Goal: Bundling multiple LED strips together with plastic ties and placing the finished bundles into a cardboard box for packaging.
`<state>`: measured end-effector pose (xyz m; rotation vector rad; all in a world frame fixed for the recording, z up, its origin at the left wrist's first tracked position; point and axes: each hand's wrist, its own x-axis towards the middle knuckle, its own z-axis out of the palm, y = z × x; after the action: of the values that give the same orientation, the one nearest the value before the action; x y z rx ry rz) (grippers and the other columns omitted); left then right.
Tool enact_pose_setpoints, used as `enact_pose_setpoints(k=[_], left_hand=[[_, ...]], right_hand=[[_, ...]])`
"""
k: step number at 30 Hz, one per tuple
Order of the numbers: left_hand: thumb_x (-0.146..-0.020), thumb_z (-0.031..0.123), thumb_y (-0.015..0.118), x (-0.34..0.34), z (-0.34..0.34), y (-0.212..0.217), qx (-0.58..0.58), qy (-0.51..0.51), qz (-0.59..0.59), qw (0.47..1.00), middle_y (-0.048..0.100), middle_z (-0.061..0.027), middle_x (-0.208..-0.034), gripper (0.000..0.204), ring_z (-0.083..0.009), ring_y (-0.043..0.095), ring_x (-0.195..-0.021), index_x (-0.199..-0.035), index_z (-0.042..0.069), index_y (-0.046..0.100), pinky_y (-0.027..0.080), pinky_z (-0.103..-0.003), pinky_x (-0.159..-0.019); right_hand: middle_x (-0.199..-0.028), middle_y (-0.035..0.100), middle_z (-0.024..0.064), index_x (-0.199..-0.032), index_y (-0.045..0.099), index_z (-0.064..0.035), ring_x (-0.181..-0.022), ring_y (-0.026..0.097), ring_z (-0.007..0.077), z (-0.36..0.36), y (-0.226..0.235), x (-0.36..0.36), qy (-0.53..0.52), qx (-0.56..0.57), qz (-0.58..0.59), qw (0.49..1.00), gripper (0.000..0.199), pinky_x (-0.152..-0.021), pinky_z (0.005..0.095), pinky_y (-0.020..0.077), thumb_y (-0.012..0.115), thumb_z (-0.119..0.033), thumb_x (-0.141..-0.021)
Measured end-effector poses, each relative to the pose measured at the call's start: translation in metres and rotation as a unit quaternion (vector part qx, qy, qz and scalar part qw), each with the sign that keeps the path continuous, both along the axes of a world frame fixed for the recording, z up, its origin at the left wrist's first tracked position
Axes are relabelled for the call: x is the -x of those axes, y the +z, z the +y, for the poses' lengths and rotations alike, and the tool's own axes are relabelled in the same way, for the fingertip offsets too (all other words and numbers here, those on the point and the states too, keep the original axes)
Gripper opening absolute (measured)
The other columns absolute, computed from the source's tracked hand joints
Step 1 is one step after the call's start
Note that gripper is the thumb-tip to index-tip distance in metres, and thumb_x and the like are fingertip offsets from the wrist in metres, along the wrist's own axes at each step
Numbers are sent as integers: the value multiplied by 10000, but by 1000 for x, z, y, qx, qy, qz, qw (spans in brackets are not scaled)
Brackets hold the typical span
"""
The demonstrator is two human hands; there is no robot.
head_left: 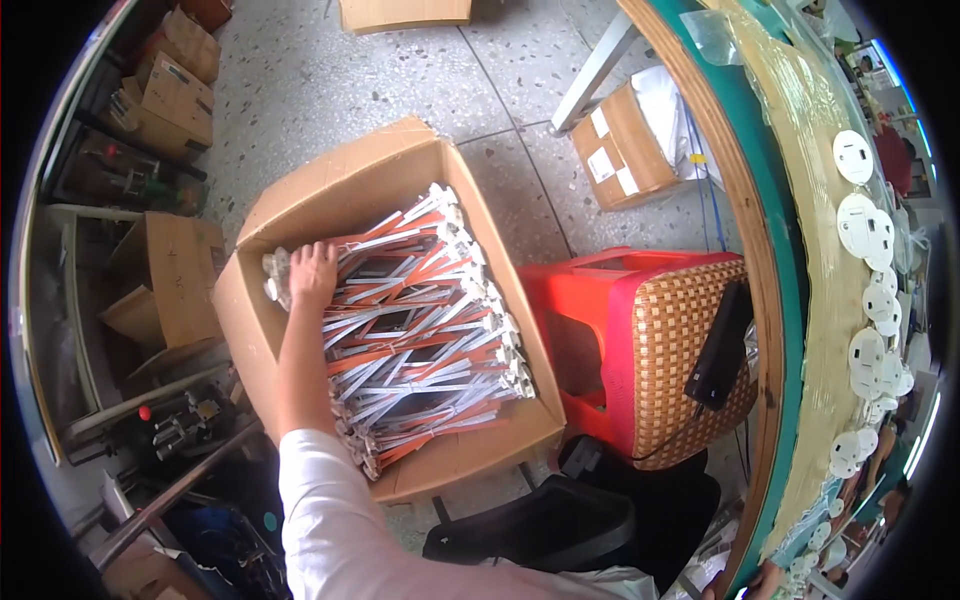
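My left hand (313,275) reaches into an open cardboard box (400,165), near its left wall. Its fingers curl over the off-white end of a bundle of thin orange and white strips (365,240); the grip is partly hidden. More bundles of the same orange and white strips (420,350) fill the box, laid crosswise, with their pale plastic ends (490,295) lined up along both sides. At the lower right edge, my right hand (765,580) shows only in part, its fingers closed around the edge of the green-topped table (775,400).
Right of the box stands a red stool with a woven seat (665,350), a black object (722,345) on it. White round plastic discs (853,157) lie along the table. Another carton (625,150) sits under the table. Shelving with cardboard boxes (180,275) lines the left.
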<state>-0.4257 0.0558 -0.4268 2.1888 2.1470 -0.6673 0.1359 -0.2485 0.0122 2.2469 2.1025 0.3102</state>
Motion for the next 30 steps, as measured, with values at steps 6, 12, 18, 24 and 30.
enact_pose_setpoints(k=[6,12,18,24,30], left_hand=[[-849,459,621,-28,9,56,38,81,32,995,264,-95,-1551,826,-307,172,-1455,-1505,123,248,156,-492,-1176],[-869,550,549,9,-31,66,-21,200,15,980,322,-114,-1519,813,-300,232,-1431,-1483,81,295,182,-442,-1171],[-948,519,418,22,-29,16,-43,167,-27,985,286,-244,-1502,690,-402,250,-1400,-1472,80,323,199,-487,-1157],[-941,482,483,26,-36,5,-134,191,-127,964,352,-245,-1466,632,-420,329,-1352,-1415,68,431,253,-531,-1113],[-994,157,509,-142,-10,190,-568,102,-569,585,599,-162,-1082,264,-244,591,-958,-1152,-48,563,486,-346,-860]], right_hand=[[-1047,572,203,-1250,514,45,-878,571,384,3,0,7,-44,-9,26,999,749,-764,442,481,809,-367,-700],[-1065,572,207,-1268,507,48,-881,574,376,6,0,6,-28,4,40,999,772,-763,443,475,793,-417,-723],[-1086,572,230,-1277,490,56,-913,584,407,9,4,12,17,-20,16,1000,658,-788,465,481,693,-395,-843],[-1183,479,269,-1258,450,57,-1014,504,408,-16,-7,-5,-21,41,-7,999,758,-784,413,447,673,-181,-573],[-812,497,132,-1073,554,-47,-679,524,320,19,14,15,-35,-42,86,995,636,-564,422,408,756,-212,-492]])
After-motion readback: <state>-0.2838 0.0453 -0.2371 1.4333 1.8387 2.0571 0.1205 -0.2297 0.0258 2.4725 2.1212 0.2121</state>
